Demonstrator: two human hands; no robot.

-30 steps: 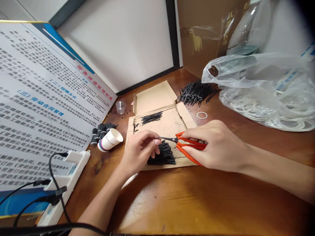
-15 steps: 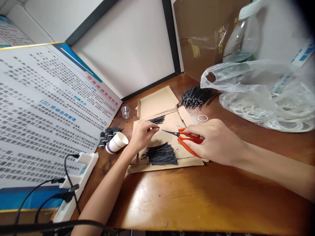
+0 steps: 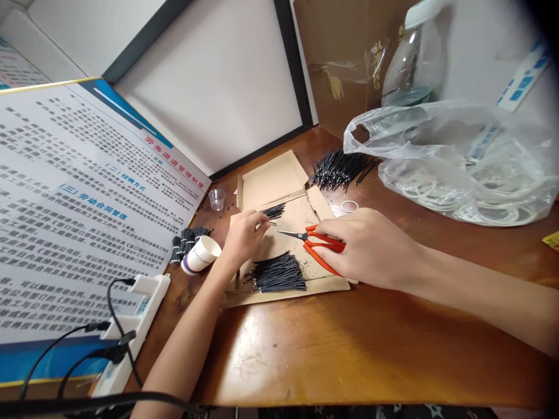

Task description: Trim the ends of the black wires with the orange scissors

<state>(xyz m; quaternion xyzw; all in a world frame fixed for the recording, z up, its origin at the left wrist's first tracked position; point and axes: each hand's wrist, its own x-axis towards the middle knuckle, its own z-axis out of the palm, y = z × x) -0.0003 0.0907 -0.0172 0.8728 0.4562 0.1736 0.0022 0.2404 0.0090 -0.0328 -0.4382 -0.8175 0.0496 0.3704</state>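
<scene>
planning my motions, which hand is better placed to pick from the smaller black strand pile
Probably the left hand: it is right by the smaller pile, though it may already pinch a strand; the right hand holds the orange-handled scissors.

My left hand (image 3: 245, 231) is out ahead of me, back upward, thumb and index tips drawn together in a pinch toward my right side. Behind that wrist, my bare left forearm (image 3: 187, 337) slants back toward me. My right hand (image 3: 367, 247) sits to the right of the left and well apart from it, its fingers bent in a grip, thumb (image 3: 328, 256) on the near side. My bare right forearm (image 3: 476, 294) stretches away to that hand's right.
</scene>
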